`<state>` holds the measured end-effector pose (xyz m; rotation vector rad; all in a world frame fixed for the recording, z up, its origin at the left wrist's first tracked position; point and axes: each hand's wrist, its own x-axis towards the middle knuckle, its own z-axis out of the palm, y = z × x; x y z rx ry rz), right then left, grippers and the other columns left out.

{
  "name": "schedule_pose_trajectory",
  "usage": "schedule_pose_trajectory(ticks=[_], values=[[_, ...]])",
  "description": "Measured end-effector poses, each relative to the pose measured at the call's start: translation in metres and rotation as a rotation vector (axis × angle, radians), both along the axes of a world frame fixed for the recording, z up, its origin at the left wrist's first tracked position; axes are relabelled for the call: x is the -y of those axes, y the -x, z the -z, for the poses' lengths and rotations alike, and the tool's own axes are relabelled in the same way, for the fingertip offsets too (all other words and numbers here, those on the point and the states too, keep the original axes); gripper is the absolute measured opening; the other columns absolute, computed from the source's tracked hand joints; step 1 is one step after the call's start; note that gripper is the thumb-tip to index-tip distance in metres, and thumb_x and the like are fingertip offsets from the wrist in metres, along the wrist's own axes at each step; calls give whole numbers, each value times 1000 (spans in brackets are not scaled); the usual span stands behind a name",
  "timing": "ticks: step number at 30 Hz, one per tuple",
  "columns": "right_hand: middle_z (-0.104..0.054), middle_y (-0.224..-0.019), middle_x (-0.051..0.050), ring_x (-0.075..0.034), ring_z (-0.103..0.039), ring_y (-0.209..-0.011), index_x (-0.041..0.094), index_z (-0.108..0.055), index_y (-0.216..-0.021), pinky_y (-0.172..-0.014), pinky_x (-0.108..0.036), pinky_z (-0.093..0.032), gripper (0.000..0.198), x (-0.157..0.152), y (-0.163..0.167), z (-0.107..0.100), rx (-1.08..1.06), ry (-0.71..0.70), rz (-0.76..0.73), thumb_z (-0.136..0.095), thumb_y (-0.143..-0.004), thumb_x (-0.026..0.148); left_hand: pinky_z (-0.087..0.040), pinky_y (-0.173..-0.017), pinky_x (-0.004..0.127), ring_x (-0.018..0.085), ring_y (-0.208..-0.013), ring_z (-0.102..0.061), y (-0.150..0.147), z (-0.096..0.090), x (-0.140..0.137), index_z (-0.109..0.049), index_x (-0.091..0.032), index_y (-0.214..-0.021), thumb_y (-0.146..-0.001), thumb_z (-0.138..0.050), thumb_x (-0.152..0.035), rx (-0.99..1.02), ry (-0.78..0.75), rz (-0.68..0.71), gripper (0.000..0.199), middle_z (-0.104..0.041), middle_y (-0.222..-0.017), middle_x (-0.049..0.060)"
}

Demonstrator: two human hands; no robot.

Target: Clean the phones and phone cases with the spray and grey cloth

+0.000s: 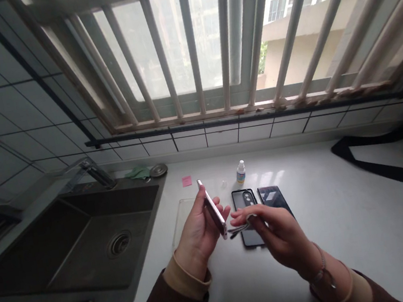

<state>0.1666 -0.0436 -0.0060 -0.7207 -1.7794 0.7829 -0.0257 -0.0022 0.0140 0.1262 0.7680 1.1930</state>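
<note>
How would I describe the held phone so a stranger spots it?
Below the barred window, find the white counter, right of the sink. Above that counter, the left hand grips a slim phone with a shiny edge. It is raised and tilted, while the phone case and dark slab lie flat.

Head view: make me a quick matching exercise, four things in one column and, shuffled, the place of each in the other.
Things
1. silver-edged phone
2. thin cloth
3. small bottle
4. pink square

Places
A. standing upright on the counter
B. in the right hand
C. lying flat, between the sink and the bottle
D. in the left hand

Pairs: 1-D, 2-B, 3-A, 4-C
</note>
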Motion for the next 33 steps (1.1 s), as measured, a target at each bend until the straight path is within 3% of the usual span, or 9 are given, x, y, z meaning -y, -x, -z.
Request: schedule_pose_trajectory(ticks=[4,9,13,16,19,22,25,28,33], values=[[-81,-117,-8,-24,-79,-107,26,-75,-119,-94,-38,-65,23,0,-1,4,-125,111,143,-52,-112,30,-65,-79,38,23,-83,-77,-4,-2,3,-71,-12,-111,-103,-65,-45,-71,-54,50,34,-77,-99,14],[-82,-109,-7,-23,-79,-98,24,-77,-113,-87,-33,-65,29,-5,2,6,-71,238,257,-55,-110,42,-59,-105,51,36,-123,-72,-4,-6,3,-63,-11,-144,-109,-39,-60,16,-150,108,64,-70,-136,25],[-83,-105,-9,-24,-80,-94,20,-78,-111,-82,-34,-67,36,-10,1,8,-148,306,398,-55,-109,48,-58,-104,59,37,-119,-73,-3,-9,6,-63,-13,-142,-110,-35,-58,57,-117,198,63,-69,-138,24],[-83,-107,-11,-27,-80,-96,18,-77,-118,-82,-38,-68,37,-10,-4,6,-188,227,630,-56,-109,48,-61,-95,64,35,-111,-74,-6,-7,13,-66,-14,-137,-110,-35,-57,24,-118,345,60,-71,-132,22],[-82,-118,-10,-29,-79,-106,22,-77,-124,-89,-41,-68,32,-7,-6,2,-90,84,774,-57,-109,42,-67,-77,48,31,-98,-75,-13,-1,22,-69,-10,-131,-110,-35,-56,-5,-168,544,61,-72,-122,23],[-82,-120,-8,-25,-81,-101,25,-75,-132,-86,-36,-68,31,-5,-4,3,129,-56,691,-53,-111,33,-64,-64,34,26,-84,-75,-20,7,30,-70,-8,-127,-110,-36,-54,-47,-177,676,60,-74,-105,21],[-81,-123,-8,-24,-82,-100,24,-71,-138,-88,-33,-66,33,-6,-1,8,298,-165,620,-51,-112,29,-63,-64,35,26,-78,-75,-22,14,32,-68,-10,-130,-110,-40,-55,-57,-172,695,57,-74,-93,18],[-80,-128,-8,-23,-83,-96,23,-69,-137,-83,-32,-66,31,-10,-2,10,281,-114,673,-51,-112,32,-64,-67,36,29,-88,-76,-21,15,27,-67,-10,-131,-109,-44,-55,-29,-168,644,56,-73,-104,20],[-84,-101,-7,-23,-81,-79,22,-71,-115,-66,-30,-60,29,-15,-11,6,272,-17,871,-53,-111,44,-64,-66,36,27,-88,-75,-19,15,23,-69,-8,-125,-108,-41,-56,-69,-86,694,58,-72,-113,23]])
